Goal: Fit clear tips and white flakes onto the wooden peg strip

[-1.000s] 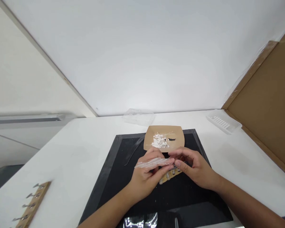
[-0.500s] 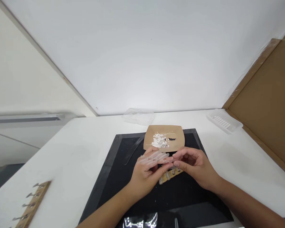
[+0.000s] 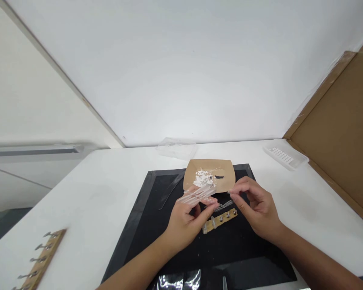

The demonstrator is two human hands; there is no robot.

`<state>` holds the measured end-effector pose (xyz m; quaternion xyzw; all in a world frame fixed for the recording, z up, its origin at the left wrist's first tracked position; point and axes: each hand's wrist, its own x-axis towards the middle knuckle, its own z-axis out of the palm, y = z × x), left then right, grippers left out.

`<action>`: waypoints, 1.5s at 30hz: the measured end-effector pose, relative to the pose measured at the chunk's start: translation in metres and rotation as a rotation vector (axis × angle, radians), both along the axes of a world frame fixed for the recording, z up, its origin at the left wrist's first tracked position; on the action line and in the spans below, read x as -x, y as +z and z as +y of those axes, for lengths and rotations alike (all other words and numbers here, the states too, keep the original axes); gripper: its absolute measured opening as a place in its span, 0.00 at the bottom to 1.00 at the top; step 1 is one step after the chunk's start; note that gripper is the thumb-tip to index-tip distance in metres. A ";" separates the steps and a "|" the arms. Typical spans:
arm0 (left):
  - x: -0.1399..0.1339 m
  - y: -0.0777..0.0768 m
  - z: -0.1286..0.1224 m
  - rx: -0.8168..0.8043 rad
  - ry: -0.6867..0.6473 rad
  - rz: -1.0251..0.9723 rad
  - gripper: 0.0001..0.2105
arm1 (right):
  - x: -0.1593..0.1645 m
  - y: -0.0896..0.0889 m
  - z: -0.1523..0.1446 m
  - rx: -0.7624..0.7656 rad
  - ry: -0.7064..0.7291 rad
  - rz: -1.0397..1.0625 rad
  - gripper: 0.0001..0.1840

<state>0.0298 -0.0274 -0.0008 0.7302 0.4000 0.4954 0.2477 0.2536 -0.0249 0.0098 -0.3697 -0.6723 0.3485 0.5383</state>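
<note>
My left hand (image 3: 181, 225) is closed around a bunch of clear plastic tubes (image 3: 198, 195), which slant up above the fingers. Its thumb and a fingertip meet near the tubes' right side. Apart from it, to the right, my right hand (image 3: 255, 205) pinches thumb against fingers; a small pale bit shows at the tips, too small to name. Below and between the hands lies a tan strip (image 3: 218, 221) bearing small metal pieces and clear tubes at its left end. Thin clear pieces (image 3: 225, 206) lie just behind the strip.
A brown paper tray (image 3: 226, 167) with white bits (image 3: 203, 177) stands at the back of the black mat (image 3: 242, 249). A wooden strip with metal pieces (image 3: 45, 257) lies at left. Clear plastic trays (image 3: 177, 149) sit near the wall; cardboard (image 3: 339, 108) borders the right.
My right hand has drawn away from the left, slightly right and up, opening a gap between them. More of the tan strip shows now. My left hand keeps the tubes, nearly still.
</note>
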 end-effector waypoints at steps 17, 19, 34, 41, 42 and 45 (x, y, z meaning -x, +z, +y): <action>-0.002 0.006 0.003 0.285 0.186 -0.239 0.08 | 0.001 -0.009 0.008 0.241 0.134 -0.166 0.07; -0.002 0.004 0.003 0.308 0.169 -0.247 0.07 | 0.001 -0.009 0.007 0.285 0.177 -0.128 0.08; 0.000 0.005 0.006 0.399 0.102 -0.152 0.11 | 0.004 -0.007 0.008 0.537 0.164 0.085 0.19; 0.007 0.002 0.012 0.333 0.237 -0.040 0.17 | -0.015 -0.005 0.026 0.600 -0.029 0.257 0.24; 0.011 0.001 0.015 0.287 0.316 0.042 0.16 | -0.022 -0.004 0.030 0.590 -0.077 0.275 0.25; 0.027 0.000 0.029 0.092 0.528 0.419 0.16 | -0.050 -0.001 0.045 0.599 -0.261 0.269 0.27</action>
